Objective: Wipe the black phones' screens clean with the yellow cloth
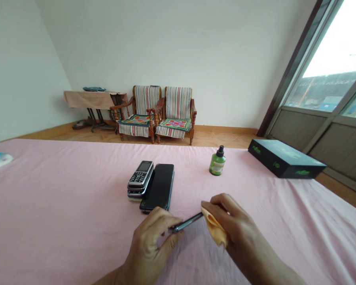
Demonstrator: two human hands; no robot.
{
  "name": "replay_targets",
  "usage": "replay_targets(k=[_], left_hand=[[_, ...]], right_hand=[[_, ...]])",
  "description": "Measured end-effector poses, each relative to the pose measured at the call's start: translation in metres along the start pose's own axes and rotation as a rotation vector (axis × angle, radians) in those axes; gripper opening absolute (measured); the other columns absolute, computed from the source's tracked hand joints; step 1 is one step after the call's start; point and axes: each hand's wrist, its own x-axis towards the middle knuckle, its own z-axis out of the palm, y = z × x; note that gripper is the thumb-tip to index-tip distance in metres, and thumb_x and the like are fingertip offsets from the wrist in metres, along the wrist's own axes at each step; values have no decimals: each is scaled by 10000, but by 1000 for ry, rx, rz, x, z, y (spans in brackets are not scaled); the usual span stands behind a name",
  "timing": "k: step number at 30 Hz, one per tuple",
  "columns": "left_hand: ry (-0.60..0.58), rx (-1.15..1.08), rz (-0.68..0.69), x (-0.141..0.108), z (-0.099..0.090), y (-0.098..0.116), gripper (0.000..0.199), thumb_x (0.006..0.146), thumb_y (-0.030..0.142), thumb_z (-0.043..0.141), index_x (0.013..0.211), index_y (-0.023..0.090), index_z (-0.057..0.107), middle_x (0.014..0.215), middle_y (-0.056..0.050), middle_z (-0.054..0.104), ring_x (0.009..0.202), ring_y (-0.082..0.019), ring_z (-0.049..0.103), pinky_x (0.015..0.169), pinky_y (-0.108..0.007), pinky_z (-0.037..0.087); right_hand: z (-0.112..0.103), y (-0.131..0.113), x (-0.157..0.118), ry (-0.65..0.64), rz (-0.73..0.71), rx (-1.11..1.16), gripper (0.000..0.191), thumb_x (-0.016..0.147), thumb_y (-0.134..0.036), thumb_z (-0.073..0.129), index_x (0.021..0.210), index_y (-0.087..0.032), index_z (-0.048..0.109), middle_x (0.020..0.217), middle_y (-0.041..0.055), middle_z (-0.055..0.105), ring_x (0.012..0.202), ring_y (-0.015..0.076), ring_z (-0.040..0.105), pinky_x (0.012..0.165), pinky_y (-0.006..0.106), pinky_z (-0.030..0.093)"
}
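Phones (150, 186) on pink sheet (77, 206) — green spray bottle (217, 161), black box (284, 159) beyond

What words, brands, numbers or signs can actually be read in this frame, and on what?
Nothing can be read with certainty.
Black rectangular cardboard box: green logo marks, too blurred to read.
Green plastic spray bottle: pale label, too small to read.
Black-and-silver keypad mobile phone: key markings, too small to read.
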Motion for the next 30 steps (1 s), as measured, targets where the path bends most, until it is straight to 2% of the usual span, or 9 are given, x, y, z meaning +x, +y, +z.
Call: replay_targets(k=[2, 5, 7, 11, 14, 18, 22, 30], left_hand=[[-29, -20, -48, -2, 1, -4, 112, 877, 146, 606, 953, 186, 678, 747, -28, 619, 647, -148, 596, 582, -214, 480], [-66, -49, -114, -5, 2, -5, 87, 888, 192, 609, 940, 196, 679, 744, -19, 609, 658, -150, 589, 591, -220, 467], [-88, -74, -129, -4, 1, -3, 98, 906, 246, 593, 902, 195, 677, 721, -14, 599, 651, -150, 580, 588, -222, 455], [-115, -136, -148, -2, 0, 3, 318, 935, 424, 519, 785, 176, 652, 687, -26, 583, 629, -160, 559, 571, -235, 442], [-109, -145, -177, -1, 0, 4, 401, 926, 500, 502, 732, 170, 625, 672, -30, 568, 614, -163, 544, 561, -241, 436], [-115, -120, -163, -4, 2, 2, 347, 946, 413, 498, 733, 168, 618, 674, -27, 556, 625, -162, 537, 569, -242, 424], [-112, -94, -152, -4, 2, 1, 212, 939, 281, 520, 819, 173, 658, 695, -24, 574, 637, -157, 551, 585, -237, 427], [-123, -42, -184, -1, 2, -3, 119, 903, 252, 594, 877, 180, 685, 709, -18, 599, 636, -155, 575, 582, -228, 433]], right_hand=[[3, -2, -3, 89, 25, 63, 354, 867, -59, 449, 1151, -202, 604, 949, 77, 572, 799, 176, 613, 635, 252, 547], [13, -10, -9, 196, -53, 91, 381, 898, -95, 450, 1252, -191, 552, 974, 95, 580, 840, 179, 621, 666, 243, 553], [19, -20, -11, 179, -156, 87, 347, 941, -156, 429, 1269, -170, 540, 945, 105, 602, 827, 185, 626, 669, 247, 558], [29, -37, -8, 66, -271, 6, 381, 992, -296, 340, 1217, -98, 576, 890, 134, 656, 769, 206, 644, 663, 261, 572], [32, -43, -5, 63, -316, -94, 423, 1003, -246, 260, 1156, -51, 603, 864, 150, 676, 722, 206, 652, 653, 257, 579], [34, -39, -6, 63, -332, -183, 419, 994, -198, 251, 1136, -15, 600, 847, 165, 672, 694, 218, 643, 619, 283, 587], [32, -28, -11, 97, -300, -211, 355, 974, -154, 322, 1222, -6, 528, 896, 173, 648, 749, 231, 626, 614, 308, 580], [29, -7, -14, 127, -201, -186, 375, 925, -44, 360, 1284, -61, 469, 1020, 166, 561, 878, 240, 554, 702, 347, 569]])
